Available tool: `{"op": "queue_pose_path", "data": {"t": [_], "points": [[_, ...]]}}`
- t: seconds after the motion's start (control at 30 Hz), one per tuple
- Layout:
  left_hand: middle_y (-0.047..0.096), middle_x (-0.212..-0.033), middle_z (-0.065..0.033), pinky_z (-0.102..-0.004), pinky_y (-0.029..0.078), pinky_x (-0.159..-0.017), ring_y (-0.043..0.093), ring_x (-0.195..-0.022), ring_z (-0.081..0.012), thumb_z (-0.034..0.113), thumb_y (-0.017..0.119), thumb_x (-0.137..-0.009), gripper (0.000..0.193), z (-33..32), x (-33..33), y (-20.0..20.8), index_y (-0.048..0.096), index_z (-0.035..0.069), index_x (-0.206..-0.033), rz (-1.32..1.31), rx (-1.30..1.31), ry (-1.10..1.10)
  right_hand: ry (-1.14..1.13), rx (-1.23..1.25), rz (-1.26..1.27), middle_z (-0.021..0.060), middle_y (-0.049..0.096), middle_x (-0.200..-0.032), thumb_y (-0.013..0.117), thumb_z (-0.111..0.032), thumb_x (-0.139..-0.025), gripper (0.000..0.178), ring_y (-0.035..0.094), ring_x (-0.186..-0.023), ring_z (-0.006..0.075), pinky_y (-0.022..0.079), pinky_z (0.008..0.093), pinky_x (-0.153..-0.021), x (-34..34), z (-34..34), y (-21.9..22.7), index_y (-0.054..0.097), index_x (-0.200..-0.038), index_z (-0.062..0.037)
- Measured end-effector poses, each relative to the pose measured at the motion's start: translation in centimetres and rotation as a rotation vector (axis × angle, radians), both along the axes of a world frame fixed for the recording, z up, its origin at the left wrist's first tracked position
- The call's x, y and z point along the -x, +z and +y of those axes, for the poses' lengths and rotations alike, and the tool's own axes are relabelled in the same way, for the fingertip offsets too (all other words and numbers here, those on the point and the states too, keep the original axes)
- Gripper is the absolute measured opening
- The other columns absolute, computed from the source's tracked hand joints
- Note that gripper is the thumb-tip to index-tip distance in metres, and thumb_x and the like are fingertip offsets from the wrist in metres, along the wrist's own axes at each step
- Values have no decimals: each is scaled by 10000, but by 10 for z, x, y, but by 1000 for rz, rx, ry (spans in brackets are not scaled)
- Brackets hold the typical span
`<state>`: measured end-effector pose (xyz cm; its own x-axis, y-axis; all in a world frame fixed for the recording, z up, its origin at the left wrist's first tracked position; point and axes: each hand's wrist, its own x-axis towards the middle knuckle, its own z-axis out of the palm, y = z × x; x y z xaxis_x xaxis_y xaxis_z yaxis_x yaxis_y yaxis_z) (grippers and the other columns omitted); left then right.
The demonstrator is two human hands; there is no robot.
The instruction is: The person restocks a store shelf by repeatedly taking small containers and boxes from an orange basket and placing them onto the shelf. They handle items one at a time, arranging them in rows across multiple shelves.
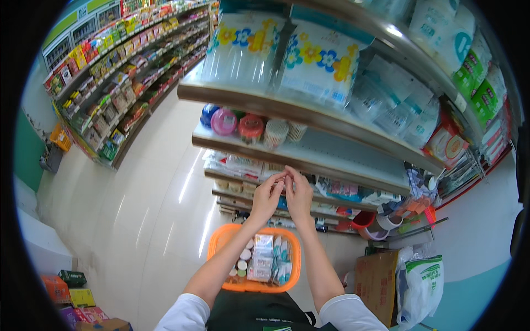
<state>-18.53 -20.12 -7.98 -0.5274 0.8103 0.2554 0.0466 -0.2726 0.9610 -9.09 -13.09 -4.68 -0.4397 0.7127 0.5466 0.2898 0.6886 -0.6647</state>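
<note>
My left hand and my right hand meet in front of the lower shelves, fingertips touching. Their fingers are bent and drawn together; whatever they may pinch is too small or hidden to make out. Just above them runs the edge of a partly filled shelf. Toward its left end stand a pink round container, a red one and a pale ribbed one. Below my forearms an orange basket holds white small boxes, several white-capped bottles and teal-and-white packets.
Clear flower-printed packages fill the shelf above. Across the tiled aisle stands a long rack of packaged goods. At lower right are a cardboard box and a white plastic bag. Coloured boxes lie at lower left.
</note>
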Motion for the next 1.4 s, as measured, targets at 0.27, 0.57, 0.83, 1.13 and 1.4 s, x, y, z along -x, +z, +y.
{"op": "queue_pose_path", "data": {"t": [0.27, 0.57, 0.83, 1.13, 1.4], "points": [[724, -814, -139, -313, 539, -659, 699, -726, -184, 162, 585, -996, 221, -117, -21, -164, 678, -37, -992, 7, 413, -34, 149, 287, -486, 174, 722, -883, 573, -165, -983, 261, 701, -777, 372, 556, 460, -673, -48, -110, -161, 652, -1222, -96], [692, -711, -67, -279, 524, -582, 649, -608, -121, 114, 674, -951, 158, -234, -37, -258, 667, -15, -860, -212, 781, 46, 312, 358, -906, 174, 681, -680, 595, -401, -956, 338, 692, -661, 375, 550, 501, -613, -74, -203, -266, 729, -834, -116], [713, -870, -122, -411, 529, -690, 688, -758, -292, 149, 705, -900, 128, -250, -49, -294, 656, 33, -922, 32, 898, 109, 376, 403, -992, 154, 726, -883, 530, -209, -956, 200, 704, -830, 357, 542, 499, -731, -53, -217, -301, 670, -1017, -80], [680, -1051, -158, -375, 541, -809, 667, -900, -277, 36, 671, -882, 249, -237, -44, -308, 634, 30, -1128, -7, 859, 116, 315, 335, -874, 137, 677, -1073, 672, -79, -816, 283, 636, -1024, 326, 510, 457, -884, -40, -201, -352, 666, -1098, -57], [594, -1249, -213, -492, 424, -1024, 523, -1153, -428, 1, 655, -817, 388, -224, -28, -322, 626, 63, -1199, 126, 897, 221, 299, 253, -942, 213, 448, -1391, 709, -137, -816, 550, 615, -1031, 408, 534, 469, -879, 2, -182, -390, 580, -1347, -197]]}}
